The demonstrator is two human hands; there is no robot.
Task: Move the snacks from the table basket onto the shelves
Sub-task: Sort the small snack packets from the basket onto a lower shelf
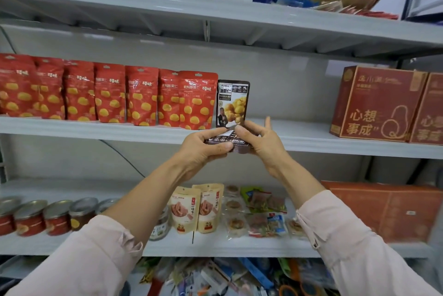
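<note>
Both hands hold a small stack of dark brown chestnut packets point(229, 143) in front of the middle shelf point(299, 137). My left hand point(203, 149) grips the stack from the left, thumb across its front. My right hand point(260, 142) pinches the top packet from the right, with one finger pointing up. One matching dark packet point(233, 104) stands upright on the middle shelf just behind the hands, at the right end of a row of red chestnut bags point(110, 94).
Red-brown gift boxes point(376, 104) stand at the right of the middle shelf, with bare shelf between them and the dark packet. The lower shelf carries red tins point(31, 218), beige pouches point(196, 207) and small wrapped snacks point(261, 214). Mixed snacks point(227, 276) lie at the bottom.
</note>
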